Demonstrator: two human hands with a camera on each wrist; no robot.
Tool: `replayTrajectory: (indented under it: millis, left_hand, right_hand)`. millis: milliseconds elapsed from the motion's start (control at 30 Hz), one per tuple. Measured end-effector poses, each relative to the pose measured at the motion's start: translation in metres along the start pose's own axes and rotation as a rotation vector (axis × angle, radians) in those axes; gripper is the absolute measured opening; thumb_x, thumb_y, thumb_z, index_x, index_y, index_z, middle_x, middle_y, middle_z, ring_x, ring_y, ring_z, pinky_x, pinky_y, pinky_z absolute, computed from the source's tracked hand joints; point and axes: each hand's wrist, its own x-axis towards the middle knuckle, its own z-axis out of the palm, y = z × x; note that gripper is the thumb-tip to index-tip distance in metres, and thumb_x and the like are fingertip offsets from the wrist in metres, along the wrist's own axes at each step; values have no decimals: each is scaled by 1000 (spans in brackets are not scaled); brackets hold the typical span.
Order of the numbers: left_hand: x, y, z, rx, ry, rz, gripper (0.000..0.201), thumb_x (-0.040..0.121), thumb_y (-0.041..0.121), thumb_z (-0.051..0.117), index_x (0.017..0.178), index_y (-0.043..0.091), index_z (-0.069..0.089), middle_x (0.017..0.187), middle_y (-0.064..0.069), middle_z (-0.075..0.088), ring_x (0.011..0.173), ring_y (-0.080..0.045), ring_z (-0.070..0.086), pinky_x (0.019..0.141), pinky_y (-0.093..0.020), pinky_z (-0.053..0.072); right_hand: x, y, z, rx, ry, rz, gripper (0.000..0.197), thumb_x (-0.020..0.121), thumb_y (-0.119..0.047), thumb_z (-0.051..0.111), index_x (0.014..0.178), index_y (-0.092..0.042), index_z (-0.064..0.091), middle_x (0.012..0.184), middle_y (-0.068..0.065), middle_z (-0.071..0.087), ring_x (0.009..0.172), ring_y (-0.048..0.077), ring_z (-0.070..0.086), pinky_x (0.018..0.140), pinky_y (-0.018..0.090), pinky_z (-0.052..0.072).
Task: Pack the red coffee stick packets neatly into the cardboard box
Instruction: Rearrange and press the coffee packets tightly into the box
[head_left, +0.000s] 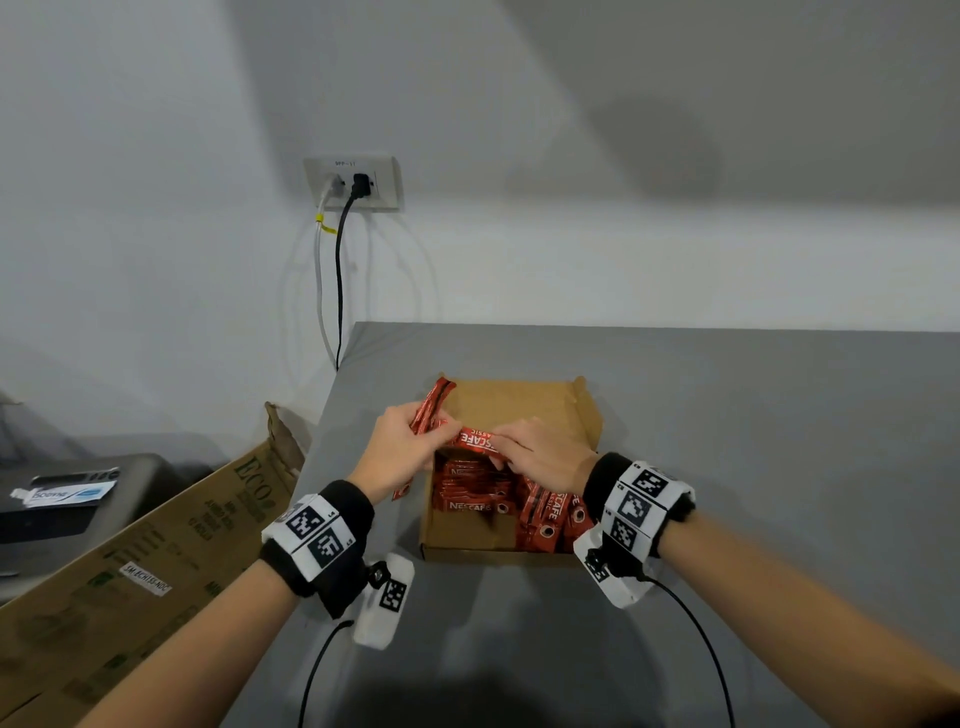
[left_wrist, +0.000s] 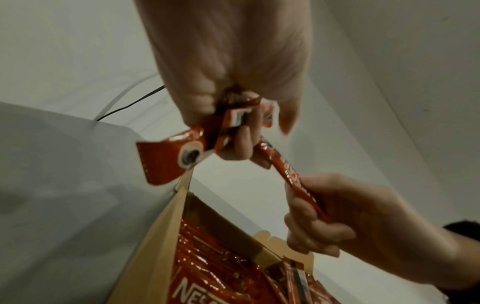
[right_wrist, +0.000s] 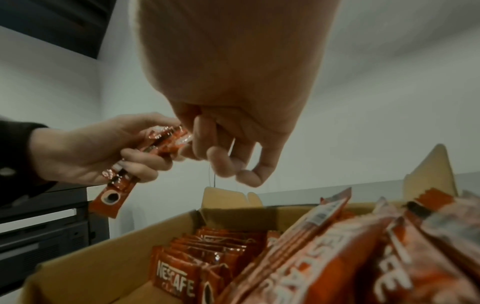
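Red foil packets, thin and light, look slippery and easy to crease. In the head view, centre of the frame, the left hand (head_left: 400, 447) grasps a bundle of packets (head_left: 431, 410) over the cardboard box (head_left: 524, 405), where rows already lie.

From the left wrist, at lower right, the right hand (left_wrist: 363, 222) pinches one packet (left_wrist: 293, 174); mid-length seems safest.

From the right wrist, packed packets (right_wrist: 207, 257) fill the bottom.

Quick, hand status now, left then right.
Left hand: grips a bundle of red coffee stick packets.
Right hand: pinches one packet pulled from that bundle.
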Motion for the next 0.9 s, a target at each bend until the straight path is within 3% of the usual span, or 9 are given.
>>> replayTrajectory:
  millis: [100, 167, 267, 367, 467, 633, 733, 800, 900]
  left_hand:
    - [1, -5, -2, 126, 94, 45, 13, 87, 16, 65, 78, 7, 64, 48, 11, 55, 41, -1, 48, 45, -14, 40]
    - [0, -8, -3, 80, 187, 42, 13, 89, 16, 62, 80, 7, 64, 47, 10, 53, 38, -2, 45, 43, -16, 39]
    - [-1, -7, 1, -21, 278, 33, 11, 94, 15, 53, 85, 10, 55, 51, 8, 50, 36, -3, 42, 41, -17, 39]
    - [-1, -2, 14, -159, 146, 24, 9, 99, 11, 42, 90, 12, 44, 44, 8, 43, 34, -4, 33, 38, -17, 34]
    - [0, 1, 24, -173, 85, 27, 4, 99, 13, 41, 99, 10, 43, 52, 3, 37, 37, -7, 33, 40, -18, 35]
    - [0, 1, 31, -176, 70, 73, 9, 99, 17, 42, 106, 12, 45, 58, 3, 42, 42, -7, 36, 46, -21, 36]
    - [1, -2, 31, 41, -12, 140, 17, 96, 19, 49, 111, 26, 52, 83, 7, 54, 68, -7, 52, 64, -21, 44]
    - [1, -3, 28, 212, 15, 172, 15, 93, 17, 55, 102, 28, 56, 91, 6, 57, 84, -9, 56, 77, -23, 46]
    - [2, -5, 16, 161, 215, 110, 17, 88, 0, 54, 88, 17, 56, 71, 2, 52, 53, -3, 48, 55, -15, 41]
  right_hand:
    - [1, 6, 1, 61, 107, 22, 14, 100, -19, 36, 102, -17, 50, 82, -7, 56, 58, 1, 47, 56, 14, 38]
    - [2, 12, 0, 134, 252, 43, 30, 96, -16, 46, 124, -16, 39, 86, -4, 55, 64, 5, 51, 63, 20, 43]
    - [4, 11, 2, 161, 279, 66, 32, 93, -29, 51, 121, -14, 43, 87, -7, 56, 77, 5, 54, 72, 20, 44]
    - [8, 2, 11, 156, 279, 13, 27, 96, -29, 46, 114, -11, 55, 98, -4, 62, 86, 6, 57, 75, 10, 43]
    - [14, -9, 15, 190, 461, -42, 18, 95, -22, 49, 103, -10, 60, 93, -4, 62, 84, 5, 57, 74, 5, 42]
    - [16, -12, 16, 231, 552, 83, 22, 95, -33, 49, 89, -14, 59, 76, -5, 61, 68, 5, 58, 66, 17, 49]
    - [14, -17, 17, 280, 558, 23, 12, 96, -24, 49, 94, -15, 55, 76, -7, 59, 64, 3, 56, 58, 13, 47]
    - [14, -17, 15, 235, 575, 2, 10, 95, -21, 51, 96, -13, 56, 74, -9, 57, 62, 2, 52, 57, 11, 44]
    - [11, -8, 9, 30, 490, 4, 19, 92, -27, 55, 102, -14, 63, 78, -10, 54, 64, -1, 45, 58, 12, 38]
